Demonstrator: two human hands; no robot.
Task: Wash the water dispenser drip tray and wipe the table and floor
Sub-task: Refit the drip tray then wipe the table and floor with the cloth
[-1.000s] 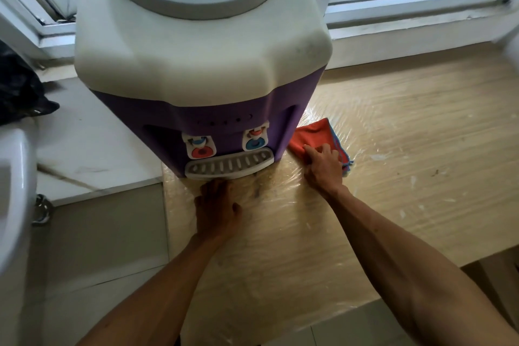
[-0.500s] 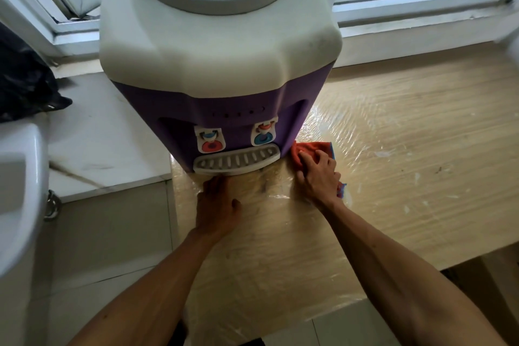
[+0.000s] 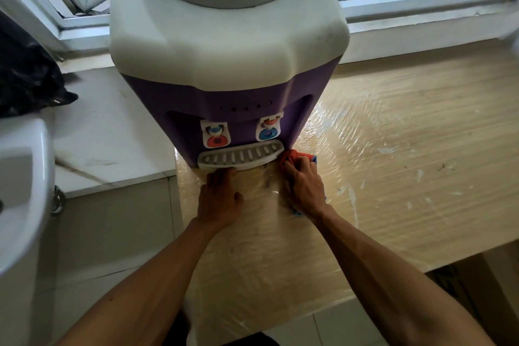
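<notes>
Reaching forward from the near edge of the desk (image 3: 393, 191), both forearms run almost straight toward the foot of the dispenser (image 3: 224, 64). The left hand (image 3: 220, 196) lies palm down on the film-covered wood, released, fingers straight and their tips touching the front lip of the tray (image 3: 240, 156). The right hand (image 3: 304, 185) is bent at the knuckles, clenched over a bunched red cloth (image 3: 295, 155) and pressing it to the desk just beside the tray's right end, at the dispenser's corner. The tray sits in the dispenser's base under the two taps (image 3: 215, 136), not yet out. The step looks like wiping around the tray, or freeing it for washing; I cannot tell which. Done well, the left fingertips would steady the tray level so any water in it does not spill. The cloth would work tight into the seam and over the dark marks between the hands, in short strokes. Window frames stand behind.
</notes>
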